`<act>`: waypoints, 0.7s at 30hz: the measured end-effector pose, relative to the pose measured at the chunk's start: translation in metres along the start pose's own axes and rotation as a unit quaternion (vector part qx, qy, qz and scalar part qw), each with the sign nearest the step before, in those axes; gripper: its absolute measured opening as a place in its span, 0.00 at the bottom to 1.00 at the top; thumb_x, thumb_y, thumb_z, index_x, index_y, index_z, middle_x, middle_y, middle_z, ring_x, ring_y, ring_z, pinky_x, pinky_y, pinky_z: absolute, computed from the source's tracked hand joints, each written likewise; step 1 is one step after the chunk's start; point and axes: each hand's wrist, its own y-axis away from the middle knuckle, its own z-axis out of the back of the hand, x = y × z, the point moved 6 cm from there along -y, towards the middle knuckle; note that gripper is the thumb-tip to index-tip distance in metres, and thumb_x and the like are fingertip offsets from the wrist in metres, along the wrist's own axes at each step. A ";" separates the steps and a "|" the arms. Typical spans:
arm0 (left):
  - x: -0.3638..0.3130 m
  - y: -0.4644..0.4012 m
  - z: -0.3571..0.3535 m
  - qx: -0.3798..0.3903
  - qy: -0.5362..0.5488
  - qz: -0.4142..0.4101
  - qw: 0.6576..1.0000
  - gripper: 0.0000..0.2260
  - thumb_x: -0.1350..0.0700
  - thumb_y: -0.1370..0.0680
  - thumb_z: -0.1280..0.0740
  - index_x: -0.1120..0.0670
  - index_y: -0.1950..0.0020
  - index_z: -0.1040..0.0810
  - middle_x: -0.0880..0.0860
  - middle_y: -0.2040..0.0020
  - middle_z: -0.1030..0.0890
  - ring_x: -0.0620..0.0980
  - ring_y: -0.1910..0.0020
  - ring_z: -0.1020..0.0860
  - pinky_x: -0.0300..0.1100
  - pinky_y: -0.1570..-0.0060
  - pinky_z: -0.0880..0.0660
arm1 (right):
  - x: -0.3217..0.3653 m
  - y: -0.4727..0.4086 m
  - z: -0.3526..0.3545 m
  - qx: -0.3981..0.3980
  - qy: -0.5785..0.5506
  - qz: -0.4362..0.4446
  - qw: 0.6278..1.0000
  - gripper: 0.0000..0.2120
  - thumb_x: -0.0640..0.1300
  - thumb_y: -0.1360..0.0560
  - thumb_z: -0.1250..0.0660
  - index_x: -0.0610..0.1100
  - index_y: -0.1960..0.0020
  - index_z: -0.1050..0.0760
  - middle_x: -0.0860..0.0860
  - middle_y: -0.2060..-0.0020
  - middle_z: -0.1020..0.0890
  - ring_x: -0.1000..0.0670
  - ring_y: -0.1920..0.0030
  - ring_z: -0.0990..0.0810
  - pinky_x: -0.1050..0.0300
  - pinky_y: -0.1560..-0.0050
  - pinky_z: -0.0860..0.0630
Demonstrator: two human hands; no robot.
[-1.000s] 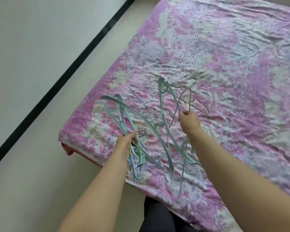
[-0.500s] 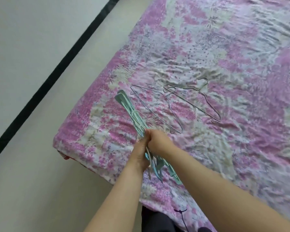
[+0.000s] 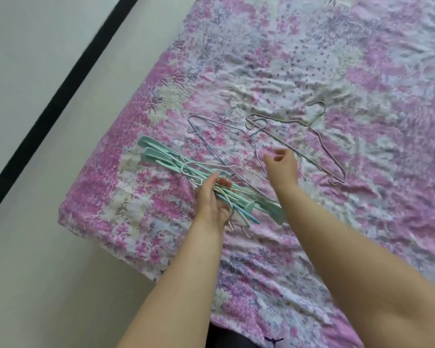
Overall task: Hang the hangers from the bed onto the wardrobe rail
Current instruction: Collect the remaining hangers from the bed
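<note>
Both bare forearms reach forward from the lower edge, the left hand [image 3: 212,200] with its grip closed around a bundle of mint-green plastic hangers [image 3: 186,173], the right hand [image 3: 281,168] raised just beyond it, fingers loosely curled and empty.

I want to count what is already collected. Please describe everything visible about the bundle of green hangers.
The bundle of green hangers looks like mint plastic, several flat hangers stacked together, with a few thin white and blue ones mixed in. It lies slanted near the corner of the bed, resting on the floral sheet. The left hand grips it around the middle. The right hand is open and apart from it.
</note>
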 end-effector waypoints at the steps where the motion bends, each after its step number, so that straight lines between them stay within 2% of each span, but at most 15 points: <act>1: 0.002 -0.005 -0.004 -0.005 -0.014 -0.001 1.000 0.14 0.50 0.24 0.32 0.54 0.67 0.26 0.51 0.71 0.23 0.47 0.76 0.26 0.35 0.73 0.29 | -0.011 -0.021 0.002 0.018 0.060 -0.039 0.997 0.26 0.56 0.25 0.34 0.42 0.35 0.34 0.45 0.37 0.30 0.44 0.45 0.25 0.53 0.52 0.29; 4: 0.015 -0.014 -0.017 -0.028 -0.053 0.013 0.998 0.16 0.45 0.26 0.31 0.56 0.66 0.25 0.52 0.69 0.24 0.48 0.74 0.27 0.36 0.72 0.29 | -0.040 -0.065 0.009 0.043 0.234 -0.099 0.966 0.46 0.65 0.30 0.32 0.39 0.25 0.47 0.39 0.28 0.42 0.37 0.30 0.37 0.40 0.39 0.30; 5: 0.018 -0.016 -0.021 -0.051 -0.068 0.006 0.996 0.18 0.42 0.29 0.30 0.59 0.60 0.22 0.54 0.64 0.22 0.50 0.70 0.24 0.39 0.69 0.25 | -0.046 -0.075 0.009 0.052 0.274 -0.100 0.955 0.52 0.67 0.32 0.33 0.39 0.24 0.53 0.39 0.26 0.46 0.36 0.27 0.43 0.38 0.35 0.33; 6: 0.020 -0.017 -0.025 -0.075 -0.078 -0.002 0.994 0.26 0.40 0.33 0.29 0.61 0.49 0.21 0.56 0.56 0.19 0.54 0.60 0.20 0.46 0.60 0.21 | -0.050 -0.085 0.009 0.063 0.313 -0.095 0.943 0.56 0.70 0.33 0.34 0.40 0.23 0.58 0.39 0.24 0.50 0.36 0.25 0.49 0.36 0.32 0.37; 7: 0.024 -0.019 -0.027 -0.097 -0.082 -0.004 0.992 0.35 0.38 0.37 0.29 0.61 0.38 0.24 0.57 0.45 0.20 0.58 0.48 0.20 0.53 0.49 0.22 | -0.054 -0.093 0.008 0.073 0.354 -0.083 0.929 0.59 0.73 0.35 0.35 0.41 0.23 0.62 0.40 0.23 0.55 0.36 0.24 0.54 0.35 0.30 0.42; 8: 0.025 -0.022 -0.027 -0.118 -0.083 -0.011 0.989 0.39 0.39 0.37 0.28 0.60 0.32 0.28 0.57 0.37 0.23 0.60 0.40 0.23 0.57 0.41 0.25 | -0.056 -0.101 0.007 0.081 0.396 -0.069 0.912 0.62 0.76 0.37 0.37 0.43 0.23 0.66 0.40 0.23 0.60 0.36 0.24 0.59 0.33 0.29 0.48; 11: 0.027 -0.035 -0.021 -0.171 -0.075 -0.046 0.981 0.35 0.47 0.29 0.29 0.59 0.27 0.36 0.55 0.30 0.30 0.58 0.33 0.30 0.56 0.34 0.31 | -0.067 -0.121 0.002 0.113 0.464 -0.056 0.877 0.66 0.81 0.42 0.41 0.44 0.24 0.71 0.39 0.25 0.65 0.32 0.26 0.62 0.30 0.29 0.57; 13: 0.027 -0.043 -0.015 -0.170 -0.068 -0.047 0.982 0.36 0.45 0.30 0.27 0.60 0.28 0.35 0.56 0.31 0.29 0.59 0.33 0.29 0.56 0.34 0.31 | -0.077 -0.130 -0.006 0.123 0.467 -0.062 0.873 0.68 0.82 0.45 0.42 0.46 0.25 0.72 0.39 0.25 0.65 0.31 0.26 0.62 0.28 0.31 0.59; 15: 0.029 -0.048 -0.011 -0.166 -0.068 -0.044 0.983 0.39 0.41 0.36 0.27 0.61 0.32 0.30 0.59 0.33 0.26 0.61 0.35 0.27 0.59 0.36 0.30 | -0.087 -0.134 -0.015 0.125 0.461 -0.070 0.876 0.68 0.83 0.46 0.41 0.47 0.24 0.71 0.38 0.25 0.63 0.30 0.26 0.60 0.27 0.31 0.58; 16: 0.031 -0.050 -0.011 -0.160 -0.076 -0.038 0.983 0.38 0.40 0.37 0.27 0.61 0.35 0.27 0.60 0.35 0.25 0.62 0.36 0.26 0.59 0.36 0.29 | -0.091 -0.134 -0.020 0.122 0.463 -0.069 0.875 0.68 0.82 0.46 0.40 0.47 0.24 0.71 0.37 0.24 0.62 0.30 0.26 0.59 0.27 0.31 0.57; 19: 0.035 -0.056 -0.009 -0.164 -0.093 -0.045 0.981 0.21 0.41 0.32 0.27 0.58 0.53 0.21 0.58 0.42 0.21 0.60 0.41 0.24 0.56 0.41 0.28 | -0.100 -0.132 -0.032 0.112 0.504 -0.064 0.854 0.65 0.78 0.40 0.37 0.44 0.24 0.70 0.36 0.24 0.55 0.29 0.26 0.52 0.29 0.31 0.52; 21: 0.037 -0.062 -0.008 -0.161 -0.096 -0.046 0.981 0.18 0.41 0.32 0.27 0.56 0.60 0.22 0.57 0.47 0.21 0.59 0.45 0.23 0.55 0.44 0.27 | -0.101 -0.129 -0.037 0.093 0.514 -0.056 0.851 0.57 0.68 0.32 0.33 0.40 0.23 0.65 0.36 0.26 0.47 0.31 0.28 0.44 0.35 0.31 0.44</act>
